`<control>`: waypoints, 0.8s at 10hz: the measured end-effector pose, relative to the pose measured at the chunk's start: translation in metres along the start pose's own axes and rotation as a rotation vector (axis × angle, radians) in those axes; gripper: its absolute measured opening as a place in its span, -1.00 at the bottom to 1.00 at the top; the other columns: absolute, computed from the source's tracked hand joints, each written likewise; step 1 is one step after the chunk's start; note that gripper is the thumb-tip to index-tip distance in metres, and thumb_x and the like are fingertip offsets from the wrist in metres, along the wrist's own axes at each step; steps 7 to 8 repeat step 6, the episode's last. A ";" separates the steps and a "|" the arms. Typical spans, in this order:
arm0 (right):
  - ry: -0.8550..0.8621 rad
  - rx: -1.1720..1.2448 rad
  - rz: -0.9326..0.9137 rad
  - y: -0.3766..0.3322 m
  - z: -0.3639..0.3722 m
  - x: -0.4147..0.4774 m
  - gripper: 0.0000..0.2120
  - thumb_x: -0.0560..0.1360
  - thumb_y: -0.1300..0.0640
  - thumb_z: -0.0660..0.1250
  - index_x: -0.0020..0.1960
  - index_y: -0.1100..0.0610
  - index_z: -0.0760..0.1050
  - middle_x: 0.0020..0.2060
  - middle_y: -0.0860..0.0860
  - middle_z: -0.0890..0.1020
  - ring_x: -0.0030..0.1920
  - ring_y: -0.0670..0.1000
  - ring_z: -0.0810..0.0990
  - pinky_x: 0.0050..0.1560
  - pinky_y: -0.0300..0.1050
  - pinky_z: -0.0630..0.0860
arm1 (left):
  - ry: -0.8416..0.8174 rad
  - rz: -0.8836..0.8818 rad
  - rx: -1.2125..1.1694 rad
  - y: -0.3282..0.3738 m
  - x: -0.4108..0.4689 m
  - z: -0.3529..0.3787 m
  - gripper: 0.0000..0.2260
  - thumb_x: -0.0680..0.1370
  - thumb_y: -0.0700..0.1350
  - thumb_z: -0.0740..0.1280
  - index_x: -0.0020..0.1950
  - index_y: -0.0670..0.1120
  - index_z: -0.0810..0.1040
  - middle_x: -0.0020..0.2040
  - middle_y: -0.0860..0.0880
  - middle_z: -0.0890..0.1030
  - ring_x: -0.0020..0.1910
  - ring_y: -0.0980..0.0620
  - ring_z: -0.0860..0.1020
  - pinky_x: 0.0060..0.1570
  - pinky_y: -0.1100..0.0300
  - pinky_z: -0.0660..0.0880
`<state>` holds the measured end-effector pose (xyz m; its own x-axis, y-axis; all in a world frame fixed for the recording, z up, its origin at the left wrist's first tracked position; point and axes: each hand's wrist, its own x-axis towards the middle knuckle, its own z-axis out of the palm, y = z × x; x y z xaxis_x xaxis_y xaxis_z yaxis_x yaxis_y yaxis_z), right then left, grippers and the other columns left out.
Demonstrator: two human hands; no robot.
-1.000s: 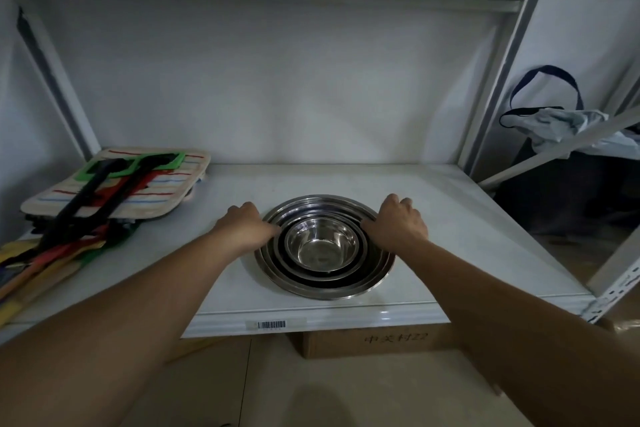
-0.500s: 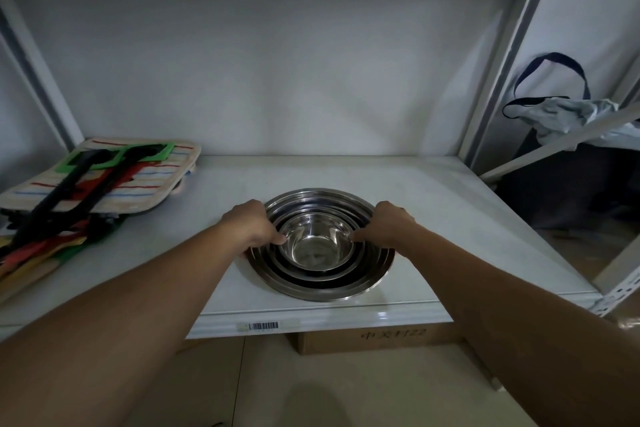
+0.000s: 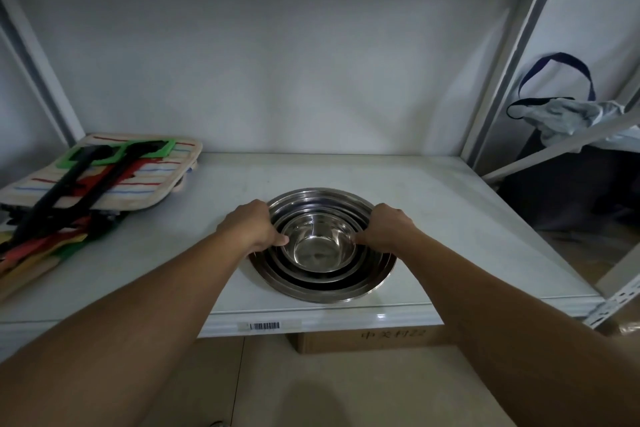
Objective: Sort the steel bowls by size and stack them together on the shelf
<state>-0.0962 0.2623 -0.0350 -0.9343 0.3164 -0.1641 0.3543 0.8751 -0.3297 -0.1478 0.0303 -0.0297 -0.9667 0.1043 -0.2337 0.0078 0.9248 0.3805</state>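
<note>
Nested steel bowls (image 3: 322,246), largest at bottom, smallest at centre, sitting near front edge of white shelf (image 3: 450,218), roughly mid-width. Sorted by size already, by the look of it; prob. only final seating or shifting of stack left.

Left hand (image 3: 251,227) curled over left side of rims, thumb tip touching rim of innermost bowl (image 3: 318,244). Right hand (image 3: 389,227) mirrored on right side, fingers folded in, thumb at same rim. Whether pinching or just pressing: can't tell, fingertips hidden under knuckles.

Handling, as a guess: thin polished steel, rigid, light singly but weightier as a stack; slick and apt to slide or clang, not fragile. Best hold likely at rolled rims on opposite sides, or under outermost bowl to move whole stack.

Further left: striped fabric mat (image 3: 114,177) w/ black-handled, green-ended utensils (image 3: 86,177) across it. Cardboard box (image 3: 374,338) below shelf. Bag w/ dark strap (image 3: 561,104) hanging at right, well apart.
</note>
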 end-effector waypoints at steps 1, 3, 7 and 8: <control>-0.025 0.031 -0.023 0.003 -0.004 -0.004 -0.66 0.49 -0.13 0.45 -0.02 0.13 0.48 -0.22 0.04 0.60 -0.19 0.06 0.61 -0.20 -0.08 0.55 | 0.000 -0.006 -0.071 -0.005 0.000 0.001 -0.52 0.42 0.13 0.58 0.13 -0.16 0.58 -0.02 -0.12 0.68 -0.04 -0.13 0.67 -0.01 0.03 0.63; 0.077 0.207 0.101 0.005 -0.012 -0.032 -0.42 0.60 -0.15 0.18 0.42 0.28 0.35 0.27 0.25 0.53 0.24 0.27 0.53 0.22 0.09 0.51 | 0.141 -0.049 -0.229 -0.007 -0.013 -0.004 -0.22 0.46 0.27 0.47 0.48 -0.21 0.39 0.39 -0.23 0.52 0.33 -0.23 0.52 0.21 0.00 0.53; 0.537 0.708 -0.075 0.019 0.012 -0.151 -0.81 0.60 0.10 0.32 0.18 -0.04 0.61 0.02 -0.13 0.66 -0.06 -0.25 0.62 -0.03 -0.23 0.57 | 0.584 0.187 -0.872 -0.009 -0.163 0.030 -0.89 0.60 0.04 0.38 0.07 0.07 0.66 -0.09 0.16 0.71 -0.04 0.26 0.65 -0.13 0.33 0.47; 0.537 0.708 -0.075 0.019 0.012 -0.151 -0.81 0.60 0.10 0.32 0.18 -0.04 0.61 0.02 -0.13 0.66 -0.06 -0.25 0.62 -0.03 -0.23 0.57 | 0.584 0.187 -0.872 -0.009 -0.163 0.030 -0.89 0.60 0.04 0.38 0.07 0.07 0.66 -0.09 0.16 0.71 -0.04 0.26 0.65 -0.13 0.33 0.47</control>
